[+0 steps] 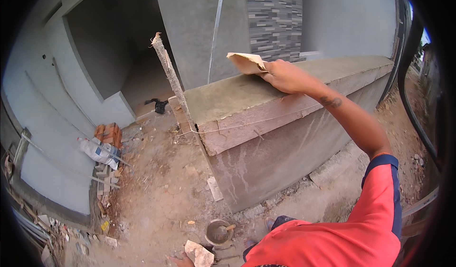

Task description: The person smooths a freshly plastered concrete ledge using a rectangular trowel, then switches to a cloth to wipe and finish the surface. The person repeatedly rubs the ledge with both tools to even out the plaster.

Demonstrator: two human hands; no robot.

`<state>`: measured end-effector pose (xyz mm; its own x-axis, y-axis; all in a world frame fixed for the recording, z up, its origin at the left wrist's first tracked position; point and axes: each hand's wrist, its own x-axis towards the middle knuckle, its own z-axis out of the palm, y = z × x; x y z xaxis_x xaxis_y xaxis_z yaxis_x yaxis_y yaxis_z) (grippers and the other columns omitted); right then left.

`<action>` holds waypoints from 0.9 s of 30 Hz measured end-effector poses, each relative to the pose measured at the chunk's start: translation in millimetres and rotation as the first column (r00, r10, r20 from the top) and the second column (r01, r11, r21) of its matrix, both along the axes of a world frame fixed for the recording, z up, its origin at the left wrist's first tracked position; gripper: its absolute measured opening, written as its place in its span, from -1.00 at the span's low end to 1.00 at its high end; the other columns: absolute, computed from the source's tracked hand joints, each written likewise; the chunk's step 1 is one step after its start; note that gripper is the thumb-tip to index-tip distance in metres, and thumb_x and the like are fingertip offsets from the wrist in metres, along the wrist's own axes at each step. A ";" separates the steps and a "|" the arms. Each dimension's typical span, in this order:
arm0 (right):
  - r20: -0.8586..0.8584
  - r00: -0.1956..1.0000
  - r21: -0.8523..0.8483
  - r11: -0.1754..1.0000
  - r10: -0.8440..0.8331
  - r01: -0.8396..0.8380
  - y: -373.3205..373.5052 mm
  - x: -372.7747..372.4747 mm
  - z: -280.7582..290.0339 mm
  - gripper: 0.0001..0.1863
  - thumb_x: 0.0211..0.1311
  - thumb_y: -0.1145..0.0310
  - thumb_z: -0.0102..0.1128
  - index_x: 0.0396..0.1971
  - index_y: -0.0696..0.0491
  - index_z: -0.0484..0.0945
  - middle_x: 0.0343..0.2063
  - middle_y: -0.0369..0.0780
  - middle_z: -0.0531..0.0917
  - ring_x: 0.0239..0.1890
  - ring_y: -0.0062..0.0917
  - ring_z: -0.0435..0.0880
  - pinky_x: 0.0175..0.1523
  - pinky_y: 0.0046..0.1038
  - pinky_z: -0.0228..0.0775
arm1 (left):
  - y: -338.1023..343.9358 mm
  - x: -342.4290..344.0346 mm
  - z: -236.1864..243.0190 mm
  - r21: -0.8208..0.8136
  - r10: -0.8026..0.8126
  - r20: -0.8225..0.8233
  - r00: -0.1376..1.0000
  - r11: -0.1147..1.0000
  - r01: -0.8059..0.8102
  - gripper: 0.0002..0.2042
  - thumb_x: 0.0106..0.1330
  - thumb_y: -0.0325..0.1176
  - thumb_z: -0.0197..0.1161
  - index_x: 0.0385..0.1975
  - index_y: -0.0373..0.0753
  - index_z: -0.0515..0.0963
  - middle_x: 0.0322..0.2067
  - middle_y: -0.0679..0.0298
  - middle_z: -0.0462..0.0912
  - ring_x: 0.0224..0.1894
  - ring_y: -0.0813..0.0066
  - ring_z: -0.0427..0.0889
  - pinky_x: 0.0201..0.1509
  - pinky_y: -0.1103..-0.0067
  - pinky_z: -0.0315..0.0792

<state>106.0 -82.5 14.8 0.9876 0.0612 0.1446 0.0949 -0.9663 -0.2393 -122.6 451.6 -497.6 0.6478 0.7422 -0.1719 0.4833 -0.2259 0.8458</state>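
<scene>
Right hand (285, 76) gripping tan paper scrap (246, 62) at 12 o'clock, lying on concrete wall top (223, 96); left hand (180, 261) at 6 o'clock touching broken slab piece (199, 254), fingers unclear.

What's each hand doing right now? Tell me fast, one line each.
Right hand: closed on a piece of tan paper, over the top of the low wall.
Left hand: barely in view at the bottom edge, touching a flat stone chunk; grip cannot be told.

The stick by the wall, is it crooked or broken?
Yes. The wooden stick at the end of the low wall leans instead of standing straight, and its top end is ragged and splintered. A thin string runs from it along the wall's edge.
</scene>
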 end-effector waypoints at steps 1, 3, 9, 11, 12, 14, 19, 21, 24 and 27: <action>0.051 0.989 0.051 0.989 0.137 -0.140 5.0 10.7 -0.7 -0.46 0.39 0.37 -0.08 0.34 0.13 0.46 0.09 0.13 0.64 0.15 -0.04 0.61 0.23 -0.11 0.41 | -1.2 -1.5 -1.6 0.004 0.008 -0.004 1.000 1.000 -0.008 -0.18 0.50 -0.27 0.21 0.58 -0.41 -0.13 0.48 -0.31 0.17 0.46 -0.10 0.35 0.49 0.29 0.29; 0.057 0.947 0.101 0.942 0.316 -0.320 15.3 33.4 -3.7 -0.40 0.33 0.42 -0.10 0.40 0.12 0.40 0.08 0.12 0.64 0.15 -0.07 0.60 0.25 -0.14 0.39 | -6.7 -4.4 -5.2 0.000 0.020 0.003 1.000 1.000 -0.020 -0.19 0.50 -0.25 0.21 0.58 -0.42 -0.12 0.48 -0.31 0.17 0.46 -0.10 0.35 0.49 0.29 0.29; -0.260 0.851 0.191 0.888 0.456 -0.417 22.2 80.4 -10.3 -0.16 0.56 -0.31 -0.17 0.37 0.19 0.43 0.23 0.00 0.58 0.27 -0.17 0.53 0.31 -0.20 0.33 | -45.1 -21.4 -19.3 -0.071 0.025 -0.001 1.000 0.997 -0.025 -0.20 0.52 -0.21 0.18 0.56 -0.46 -0.10 0.48 -0.30 0.17 0.45 -0.11 0.35 0.49 0.29 0.28; -0.258 0.859 0.283 0.885 0.442 -0.370 19.2 86.5 -10.7 -0.13 0.56 -0.34 -0.24 0.37 0.20 0.43 0.24 0.00 0.56 0.30 -0.15 0.50 0.35 -0.21 0.31 | -60.3 -29.2 -22.1 -0.093 0.011 -0.008 1.000 0.996 -0.011 -0.20 0.53 -0.20 0.18 0.56 -0.47 -0.10 0.48 -0.30 0.17 0.45 -0.12 0.35 0.49 0.29 0.28; -0.226 0.866 0.349 0.867 0.447 -0.357 18.1 88.8 -11.0 -0.11 0.56 -0.35 -0.28 0.37 0.21 0.43 0.25 -0.01 0.56 0.32 -0.15 0.49 0.38 -0.22 0.30 | -67.6 -32.7 -22.3 -0.099 -0.007 -0.013 1.000 0.995 0.006 -0.20 0.54 -0.19 0.17 0.56 -0.48 -0.09 0.48 -0.30 0.17 0.45 -0.12 0.35 0.49 0.29 0.28; -0.180 0.855 0.388 0.834 0.486 -0.392 18.0 93.0 -11.8 -0.07 0.55 -0.38 -0.33 0.38 0.23 0.41 0.27 0.02 0.53 0.36 -0.16 0.46 0.44 -0.22 0.27 | -80.1 -33.7 -20.0 -0.143 -0.056 0.009 0.998 0.988 0.057 -0.23 0.60 -0.06 0.05 0.52 -0.56 -0.03 0.48 -0.29 0.18 0.40 -0.09 0.42 0.44 0.29 0.36; -0.201 0.795 0.346 0.801 0.572 -0.489 34.2 105.9 -15.9 -0.10 0.57 -0.36 -0.34 0.43 0.20 0.34 0.31 0.03 0.50 0.37 -0.16 0.45 0.46 -0.19 0.28 | -106.7 -16.1 -3.0 -0.307 -0.069 0.151 0.986 0.945 0.113 -0.25 0.63 0.00 -0.02 0.53 -0.53 0.00 0.44 -0.25 0.27 0.34 -0.05 0.49 0.38 0.31 0.42; -0.161 0.769 0.224 0.782 0.618 -0.582 43.7 108.9 -17.2 -0.13 0.57 -0.35 -0.38 0.46 0.12 0.30 0.35 0.00 0.44 0.45 -0.13 0.33 0.52 -0.14 0.20 | -114.7 -5.6 4.1 -0.307 -0.081 0.161 0.984 0.943 0.128 -0.26 0.63 0.00 -0.03 0.53 -0.52 0.01 0.41 -0.25 0.31 0.31 -0.05 0.53 0.34 0.32 0.44; -0.140 0.770 0.011 0.778 0.623 -0.628 51.0 104.9 -17.1 -0.12 0.57 -0.36 -0.50 0.46 0.10 0.25 0.35 0.03 0.42 0.48 -0.07 0.27 0.68 -0.02 -0.19 | -122.8 7.3 9.5 -0.257 -0.130 0.139 0.982 0.952 0.163 -0.27 0.64 0.00 -0.05 0.53 -0.51 0.04 0.38 -0.25 0.36 0.27 -0.03 0.57 0.30 0.34 0.46; -0.196 0.672 -0.004 0.684 0.714 -0.729 44.6 89.1 -14.0 -0.13 0.59 -0.33 -0.53 0.11 0.24 0.47 0.06 0.08 0.55 0.34 -0.03 0.42 0.64 -0.01 -0.11 | -127.0 11.7 8.0 -0.230 -0.187 0.161 0.969 0.948 0.221 -0.31 0.64 -0.03 -0.05 0.50 -0.52 0.11 0.35 -0.24 0.41 0.24 0.00 0.58 0.27 0.36 0.47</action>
